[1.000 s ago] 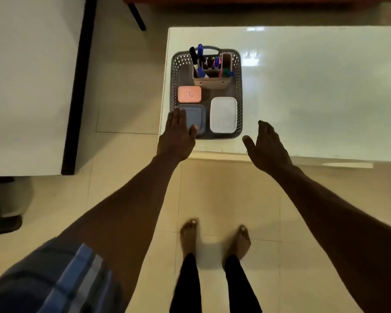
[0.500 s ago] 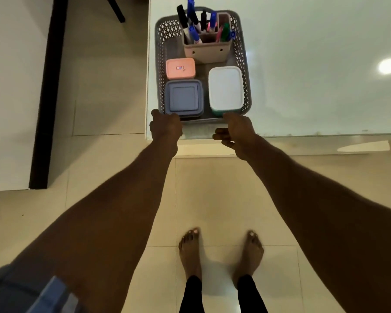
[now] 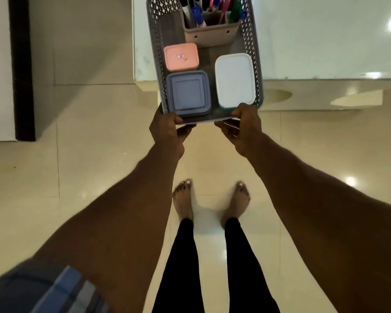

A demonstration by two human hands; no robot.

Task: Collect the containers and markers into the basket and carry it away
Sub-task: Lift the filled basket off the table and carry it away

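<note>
Closest to you, your bare feet stand on the shiny floor. Just past them, your left hand and your right hand both curl round the near rim of the basket. Thumbs sit on top and fingers tuck under. You hold only this one short end.

The basket's near half sticks out over the floor. Its far half is above the white table, and you cannot tell if it is touching the table or lifted off it.

Inside, the blue container and the white container are nearest your hands. The pink container is behind the blue one. Farthest away is the marker holder with the markers standing up in it.

The basket's long side runs straight away from you, and the marker end points away.

What could go wrong? The far end may dip, because you hold just the near rim. Then the boxes could slide and the markers could tip out. The thin rim could also slip from your fingers.
</note>
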